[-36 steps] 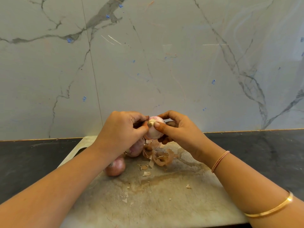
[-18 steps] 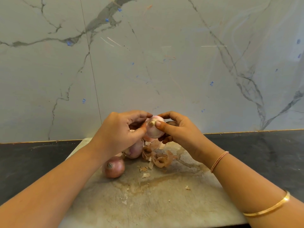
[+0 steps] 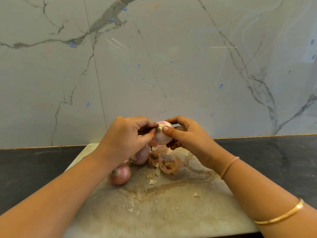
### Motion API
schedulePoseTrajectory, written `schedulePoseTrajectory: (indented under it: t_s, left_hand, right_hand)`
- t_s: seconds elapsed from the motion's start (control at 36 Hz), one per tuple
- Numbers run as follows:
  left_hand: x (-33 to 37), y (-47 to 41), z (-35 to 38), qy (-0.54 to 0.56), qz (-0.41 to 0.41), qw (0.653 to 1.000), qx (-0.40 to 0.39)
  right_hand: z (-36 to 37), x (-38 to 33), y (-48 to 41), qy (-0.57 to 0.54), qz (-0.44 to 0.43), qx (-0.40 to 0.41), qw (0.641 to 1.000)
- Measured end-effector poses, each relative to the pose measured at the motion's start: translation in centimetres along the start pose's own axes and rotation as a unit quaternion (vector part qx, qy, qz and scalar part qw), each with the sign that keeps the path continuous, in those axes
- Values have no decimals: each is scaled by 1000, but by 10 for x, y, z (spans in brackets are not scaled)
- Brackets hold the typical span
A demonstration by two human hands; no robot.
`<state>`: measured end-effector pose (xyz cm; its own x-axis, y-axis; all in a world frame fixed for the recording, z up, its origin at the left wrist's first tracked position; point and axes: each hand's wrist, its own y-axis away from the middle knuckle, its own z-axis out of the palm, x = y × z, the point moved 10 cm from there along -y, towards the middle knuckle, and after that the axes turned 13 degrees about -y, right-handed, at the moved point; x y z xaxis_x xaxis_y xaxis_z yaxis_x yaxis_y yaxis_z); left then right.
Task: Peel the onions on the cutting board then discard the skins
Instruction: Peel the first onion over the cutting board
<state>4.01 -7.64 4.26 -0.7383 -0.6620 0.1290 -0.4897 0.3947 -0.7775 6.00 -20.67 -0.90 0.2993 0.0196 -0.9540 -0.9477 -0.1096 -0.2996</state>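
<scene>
A single view comes from the person's head, above the near edge of the tabletop (image 3: 274,160), and faces forward and down toward its far edge. It sits close, within arm's reach. Both forearms enter from the frame's bottom corners. The left hand (image 3: 127,140) and right hand (image 3: 190,140) meet on an onion (image 3: 162,136) just above the frame's middle. The board (image 3: 171,212) fills the lower centre, and its near edge runs out at the bottom of the frame. The wall (image 3: 171,66) behind the far edge takes up the upper half and more. The wide lens makes that edge look slightly bent.
</scene>
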Motion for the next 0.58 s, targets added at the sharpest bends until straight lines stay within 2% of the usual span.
schedulePoseTrajectory:
  t_s: [0.17, 0.31, 0.47, 0.58]
  left_hand:
    - [25, 0, -1, -155, 86, 984, 28]
    - [24, 1, -3, -179, 75, 980, 46]
    - [-8, 1, -9, -63, -76, 994, 49]
    - [-34, 4, -5, 26, -180, 982, 44]
  right_hand:
    - [0, 2, 1, -16, 9, 5, 1000]
    - [1, 3, 1, -23, 13, 2, 1000]
    - [4, 2, 1, -54, 13, -12, 998]
    - [5, 1, 1, -62, 11, -17, 998]
